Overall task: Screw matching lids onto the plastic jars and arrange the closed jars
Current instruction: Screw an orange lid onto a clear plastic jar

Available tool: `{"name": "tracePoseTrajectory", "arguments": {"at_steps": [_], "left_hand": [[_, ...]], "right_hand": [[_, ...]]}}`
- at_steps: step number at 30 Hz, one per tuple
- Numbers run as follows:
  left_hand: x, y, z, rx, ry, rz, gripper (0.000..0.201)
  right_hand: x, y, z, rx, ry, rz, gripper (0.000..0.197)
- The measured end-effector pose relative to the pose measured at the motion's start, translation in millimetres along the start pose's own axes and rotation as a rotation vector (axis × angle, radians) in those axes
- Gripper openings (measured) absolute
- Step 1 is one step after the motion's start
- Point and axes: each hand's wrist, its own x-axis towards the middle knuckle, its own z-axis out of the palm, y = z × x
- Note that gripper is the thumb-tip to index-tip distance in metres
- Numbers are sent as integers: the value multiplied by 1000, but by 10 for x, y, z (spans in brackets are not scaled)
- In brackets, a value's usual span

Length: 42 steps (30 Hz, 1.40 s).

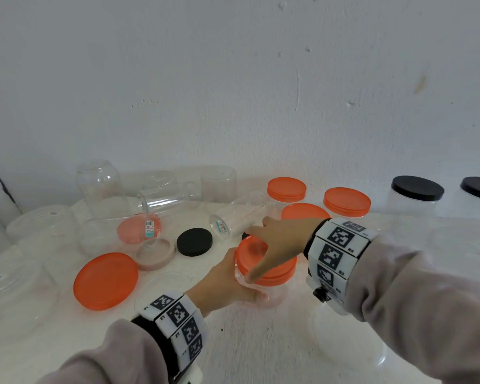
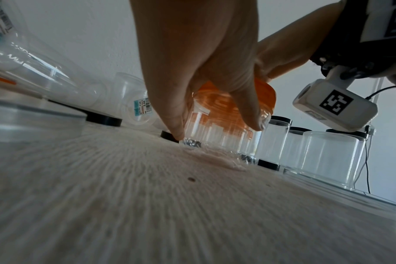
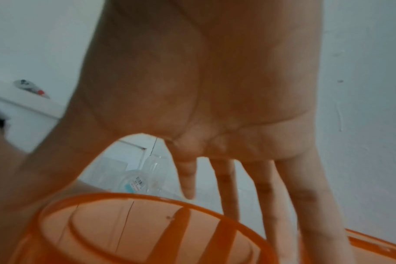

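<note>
The clear plastic jar [image 1: 261, 289] stands upright on the white table [image 1: 261, 342], near centre in the head view, with an orange lid [image 1: 269, 268] seated on its mouth. The left hand [image 1: 227, 281] wraps the jar wall from 8 o'clock, fingers curled round the body and reaching down to the base. The right hand [image 1: 277, 242] lies over the lid from 3 o'clock, fingers spread and bent down across its top and rim; the thumb side is blurred, so how firmly it grips is uncertain.

Handling judgement: the jar appears empty, thin-walled and light, and likely flexes and slips under a hard squeeze. Hold it low on the body, and turn the lid by its ribbed skirt, not its flat top.

At 9 o'clock from the jar lies a loose large orange lid [image 1: 106, 281]; at 11 o'clock a black lid [image 1: 194, 241]. Three closed orange-lidded jars [image 1: 347, 202] stand at 1 o'clock, two black-lidded jars [image 1: 416, 189] at 2 o'clock. Several open jars [image 1: 103, 184] stand or lie at 10 o'clock.
</note>
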Motion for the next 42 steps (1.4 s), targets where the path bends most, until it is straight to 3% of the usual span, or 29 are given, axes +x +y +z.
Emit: {"name": "tracePoseTrajectory", "arguments": {"at_steps": [4, 11, 18, 25, 29, 32, 38, 42], "left_hand": [[15, -16, -2, 14, 14, -12, 93], [14, -29, -6, 5, 18, -8, 92], [-2, -4, -3, 12, 8, 7, 90], [-4, -2, -6, 14, 4, 1, 91], [-8, -11, -7, 8, 8, -6, 93], [-5, -15, -7, 8, 6, 5, 93], [1, -10, -8, 13, 16, -2, 91], [-8, 3, -3, 8, 7, 9, 89]], "right_hand": [[-13, 16, -69, 22, -40, -90, 99], [26, -41, 17, -26, 30, 4, 102], [-21, 14, -107, 14, -52, -124, 95], [12, -33, -32, -34, 11, -9, 101], [-14, -6, -106, 3, -81, -89, 101], [-7, 23, -119, 33, -64, -124, 93], [58, 11, -28, 13, 42, -45, 94], [42, 54, -74, 36, -28, -75, 98]]}}
